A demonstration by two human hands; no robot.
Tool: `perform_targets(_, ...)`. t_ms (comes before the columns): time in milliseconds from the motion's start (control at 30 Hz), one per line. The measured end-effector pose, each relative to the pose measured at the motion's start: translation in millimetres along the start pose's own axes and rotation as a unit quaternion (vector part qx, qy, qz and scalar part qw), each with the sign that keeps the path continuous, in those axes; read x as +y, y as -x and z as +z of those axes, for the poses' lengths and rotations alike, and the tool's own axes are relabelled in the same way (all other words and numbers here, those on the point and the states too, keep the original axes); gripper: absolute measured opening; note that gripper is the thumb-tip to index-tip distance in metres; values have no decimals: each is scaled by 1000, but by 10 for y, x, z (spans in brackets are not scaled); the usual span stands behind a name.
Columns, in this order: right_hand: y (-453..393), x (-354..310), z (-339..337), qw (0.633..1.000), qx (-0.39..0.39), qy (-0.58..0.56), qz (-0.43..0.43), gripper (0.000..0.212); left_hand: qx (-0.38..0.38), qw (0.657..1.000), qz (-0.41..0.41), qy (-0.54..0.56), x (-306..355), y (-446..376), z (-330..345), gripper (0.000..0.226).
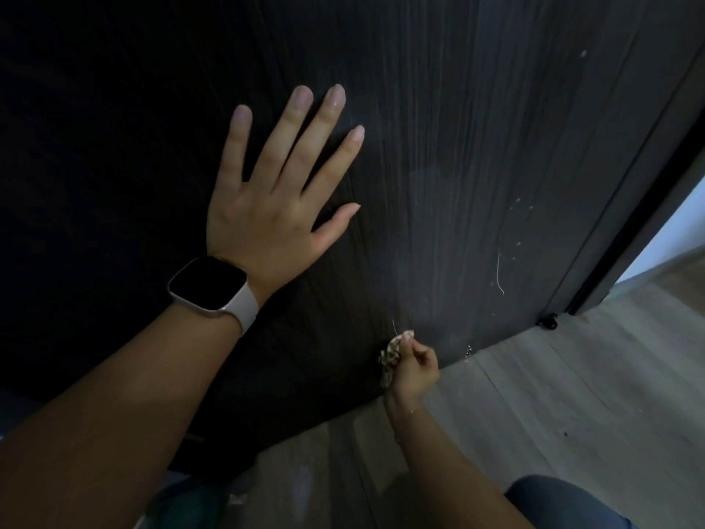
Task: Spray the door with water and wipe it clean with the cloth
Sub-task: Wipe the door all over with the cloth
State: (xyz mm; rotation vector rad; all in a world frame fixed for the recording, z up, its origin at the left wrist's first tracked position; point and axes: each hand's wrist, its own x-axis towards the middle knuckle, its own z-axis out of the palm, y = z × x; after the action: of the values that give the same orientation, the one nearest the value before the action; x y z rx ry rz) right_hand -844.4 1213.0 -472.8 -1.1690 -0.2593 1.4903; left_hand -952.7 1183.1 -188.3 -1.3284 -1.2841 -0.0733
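Left hand (282,192) is laid flat w/ fingers spread on the dark door (477,147). Crumpled cloth (390,357) is gripped by right hand (414,370), pressed low on door nr floor (572,395).

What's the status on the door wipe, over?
Left hand flat on door. Right hand holds cloth at bottom edge. White specks remain.

I count 1 dark door (477,127), 1 crumpled cloth (389,357), and 2 hands: 1 left hand (278,208) with 5 fingers (290,127) spread, 1 right hand (414,370). I see 1 watch (208,284) with 1 pale strap, 1 small black fitting (547,321) at the door's bottom corner, 1 wood-look floor (572,395), and 2 thin pale threads (499,273) on the door.
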Motion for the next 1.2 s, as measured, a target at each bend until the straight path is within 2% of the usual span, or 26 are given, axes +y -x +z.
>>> perform_targets(133,250,-329,330,988,-53,43,-138,29,-1,1000,-1,-1,-1,8,11,62)
perform_targets(233,266,-385,370,979,-84,36,-181,34,0,1000,1,-1,-1,19,12,62)
perform_targets(333,114,-178,182,988,-66,45,-133,25,1,1000,3,-2,-7,11,14,62)
perform_targets(400,-9,31,-28,998,-43,28,-36,21,3,1000,1,-2,-11,13,15,61)
perform_targets(500,-324,470,-329,998,-36,-2,48,49,6,1000,-2,0,-6,20,15,61)
perform_targets(567,-159,251,-247,997,-29,-4,73,31,3,1000,1,-3,-2,9,7,61)
perform_targets(600,-5,59,-133,997,-26,-4,66,23,2,1000,1,-6,-1,6,4,61)
perform_targets(733,215,-114,199,998,-40,37,-29,23,6,1000,2,-19,-3,18,14,60)
perform_targets(800,244,-95,237,997,-59,23,-48,22,8,1000,5,-21,-2,22,7,60)
perform_targets(867,174,-55,158,998,-61,13,-30,22,7,1000,7,-18,-3,14,-2,61)
perform_targets(1000,-70,57,-178,988,-35,-48,139,12,1,1000,4,-21,-20,5,-6,62)
perform_targets(1033,-116,106,-220,986,-35,-49,158,12,0,1000,3,-18,-15,4,0,62)
perform_targets(1133,-38,119,-86,988,-4,-52,142,19,0,1000,5,-19,-2,1,-10,61)
perform_targets(1200,80,29,110,998,21,-27,59,20,-2,1000,5,-17,-6,-6,-12,61)
